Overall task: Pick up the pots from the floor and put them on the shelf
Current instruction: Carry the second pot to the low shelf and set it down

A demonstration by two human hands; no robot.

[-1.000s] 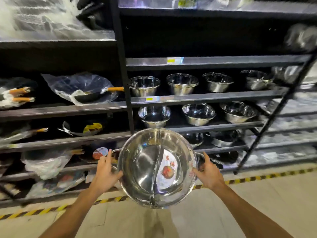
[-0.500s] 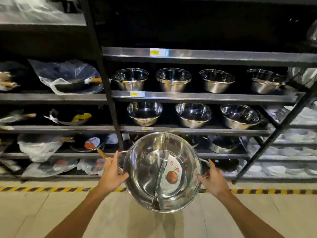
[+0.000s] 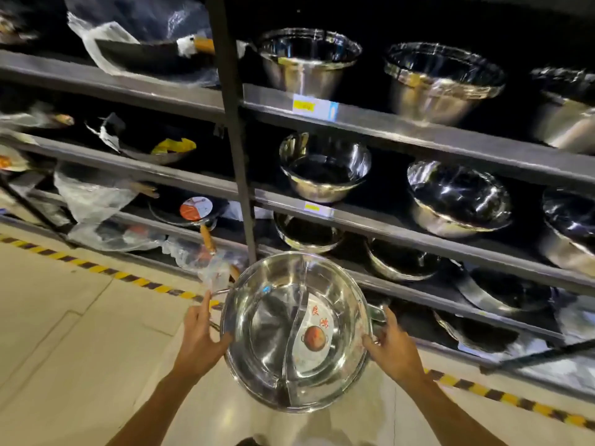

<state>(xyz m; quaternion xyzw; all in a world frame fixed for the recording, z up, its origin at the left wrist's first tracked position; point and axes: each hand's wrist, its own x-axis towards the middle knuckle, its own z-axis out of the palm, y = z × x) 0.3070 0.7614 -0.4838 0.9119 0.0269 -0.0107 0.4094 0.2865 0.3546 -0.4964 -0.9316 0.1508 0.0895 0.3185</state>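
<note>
I hold a shiny steel divided pot (image 3: 273, 342) in front of me, above the floor and just before the low shelves. It has a curved divider and a white label with a red picture inside. My left hand (image 3: 199, 339) grips its left wire handle and rim. My right hand (image 3: 391, 347) grips its right handle. The dark metal shelf unit (image 3: 402, 130) stands right behind the pot, tilted in my view.
Steel bowls (image 3: 325, 169) sit in rows on the right shelves. Dark pans in plastic bags (image 3: 154, 56) fill the left shelves, and a wooden pan handle (image 3: 207, 239) sticks out low. A black upright post (image 3: 233, 123) divides them. Yellow-black tape (image 3: 96, 268) marks the floor.
The view has moved closer to the shelves and tilted. The pot, still in both hands, sits nearer the low right shelves.
</note>
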